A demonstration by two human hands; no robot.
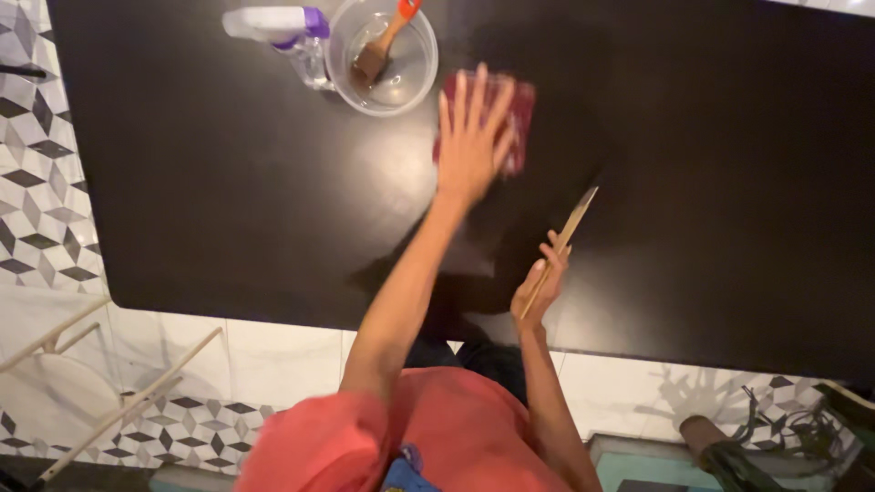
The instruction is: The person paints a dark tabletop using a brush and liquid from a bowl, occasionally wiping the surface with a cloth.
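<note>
We see our left hand (471, 137) spread flat, fingers splayed, pressing a dark red cloth (516, 114) against the black surface (228, 182), toward its far side and just right of a clear bowl (383, 55). Our right hand (540, 290) is closed around the lower end of a thin, pale wooden stick (563, 239), held tilted so that its pointed tip rises above the surface; whether the tip touches the surface we cannot tell. The bowl holds a brush (381, 44) with an orange handle and looks otherwise nearly empty. A spray bottle (290, 32) with a purple collar stands just left of the bowl, touching or almost touching it. As for progress, we judge the wiping to be under way rather than finished: the cloth lies open under the palm in the middle of the far half, and the surface around it shows a dull sheen with faint streaks, which may be damp patches or only reflected light. The near edge and the wide right part look the same dark tone, so we cannot say which areas are done and which remain. The bottle and brush are untouched at this moment, well apart from both hands.
</note>
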